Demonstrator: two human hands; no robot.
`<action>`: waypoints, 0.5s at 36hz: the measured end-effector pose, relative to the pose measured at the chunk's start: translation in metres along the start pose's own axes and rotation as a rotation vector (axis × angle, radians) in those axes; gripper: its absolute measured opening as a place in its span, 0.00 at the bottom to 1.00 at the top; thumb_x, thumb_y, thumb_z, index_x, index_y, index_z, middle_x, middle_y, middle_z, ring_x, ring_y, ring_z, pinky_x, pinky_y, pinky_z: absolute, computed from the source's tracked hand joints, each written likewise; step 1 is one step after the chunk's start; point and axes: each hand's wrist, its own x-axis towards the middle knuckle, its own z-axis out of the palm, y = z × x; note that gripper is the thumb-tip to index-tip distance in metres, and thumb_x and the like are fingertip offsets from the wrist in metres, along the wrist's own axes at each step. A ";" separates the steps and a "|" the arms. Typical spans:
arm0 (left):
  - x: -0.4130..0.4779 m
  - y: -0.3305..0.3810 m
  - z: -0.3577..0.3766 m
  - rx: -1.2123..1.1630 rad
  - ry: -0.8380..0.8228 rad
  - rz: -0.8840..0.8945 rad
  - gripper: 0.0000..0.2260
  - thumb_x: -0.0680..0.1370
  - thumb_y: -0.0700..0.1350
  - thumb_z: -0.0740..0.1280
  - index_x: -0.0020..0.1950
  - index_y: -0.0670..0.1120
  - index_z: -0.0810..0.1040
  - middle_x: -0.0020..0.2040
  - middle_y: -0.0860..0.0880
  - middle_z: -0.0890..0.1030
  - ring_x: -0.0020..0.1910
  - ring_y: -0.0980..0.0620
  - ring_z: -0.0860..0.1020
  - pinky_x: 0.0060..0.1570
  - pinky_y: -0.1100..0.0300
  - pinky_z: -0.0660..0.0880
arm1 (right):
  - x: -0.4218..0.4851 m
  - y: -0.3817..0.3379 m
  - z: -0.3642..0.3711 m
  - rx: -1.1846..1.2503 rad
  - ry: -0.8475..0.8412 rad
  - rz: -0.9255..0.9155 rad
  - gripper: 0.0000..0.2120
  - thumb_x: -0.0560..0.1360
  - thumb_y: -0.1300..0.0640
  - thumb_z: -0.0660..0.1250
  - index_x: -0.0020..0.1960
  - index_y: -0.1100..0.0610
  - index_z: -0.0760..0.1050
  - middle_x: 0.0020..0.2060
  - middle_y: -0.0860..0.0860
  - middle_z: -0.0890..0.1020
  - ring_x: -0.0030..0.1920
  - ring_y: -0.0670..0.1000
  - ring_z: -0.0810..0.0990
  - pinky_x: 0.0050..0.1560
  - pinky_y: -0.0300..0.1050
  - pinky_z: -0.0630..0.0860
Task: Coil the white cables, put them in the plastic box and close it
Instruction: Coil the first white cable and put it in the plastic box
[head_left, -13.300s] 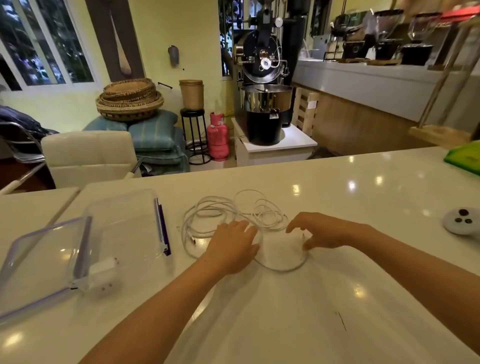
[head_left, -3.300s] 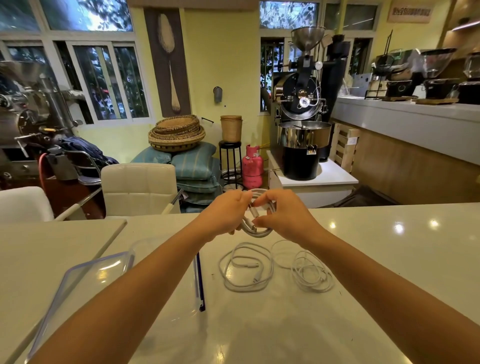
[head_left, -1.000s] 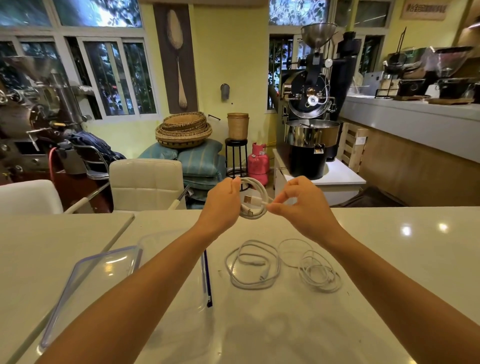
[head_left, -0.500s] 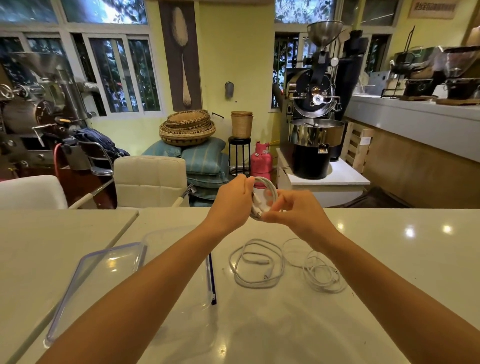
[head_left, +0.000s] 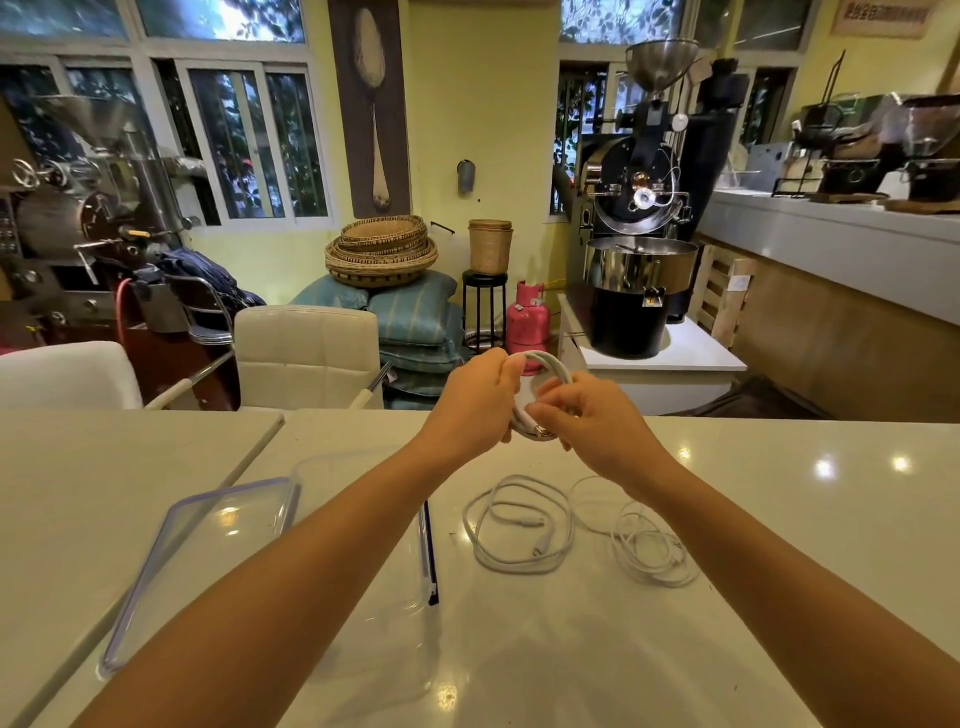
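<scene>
I hold a small coil of white cable (head_left: 546, 367) in the air above the far edge of the table. My left hand (head_left: 475, 402) grips its left side and my right hand (head_left: 582, 415) pinches the cable end near the plug at the coil's bottom. On the table below lie a thicker white cable (head_left: 519, 525) in a loose loop and a thin white cable (head_left: 652, 553) in a tangle to its right. The clear plastic box (head_left: 374, 525) stands open under my left forearm, with its clear lid (head_left: 202, 545) lying flat to its left.
The white table (head_left: 805, 519) stretches right and towards me. A white chair (head_left: 306, 353) stands behind the table's far edge. Beyond are a pink gas cylinder (head_left: 524, 325), a coffee roaster (head_left: 641, 280) and a counter on the right.
Over the last second my hands have drawn closer together around the coil, and my right hand has moved to the cable end at the bottom. The cables on the table have not moved.
</scene>
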 end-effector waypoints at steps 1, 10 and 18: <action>0.000 0.000 0.000 -0.037 -0.004 -0.012 0.16 0.81 0.46 0.50 0.34 0.46 0.64 0.28 0.47 0.70 0.20 0.56 0.69 0.21 0.67 0.66 | 0.000 -0.001 -0.001 0.009 -0.022 0.003 0.07 0.73 0.59 0.65 0.44 0.60 0.81 0.45 0.50 0.74 0.38 0.45 0.72 0.39 0.36 0.69; -0.001 -0.001 -0.003 -0.458 -0.090 -0.237 0.16 0.81 0.45 0.52 0.34 0.45 0.67 0.27 0.46 0.71 0.18 0.56 0.69 0.21 0.65 0.67 | -0.005 0.006 -0.011 0.493 -0.171 0.000 0.14 0.66 0.75 0.68 0.36 0.55 0.76 0.54 0.54 0.77 0.48 0.43 0.80 0.51 0.39 0.77; 0.000 0.000 0.001 -0.560 -0.063 -0.330 0.16 0.81 0.45 0.51 0.34 0.44 0.66 0.27 0.46 0.70 0.15 0.58 0.68 0.18 0.68 0.66 | -0.005 0.003 -0.004 0.555 -0.044 -0.097 0.14 0.65 0.75 0.68 0.40 0.56 0.74 0.40 0.51 0.78 0.38 0.41 0.81 0.40 0.32 0.79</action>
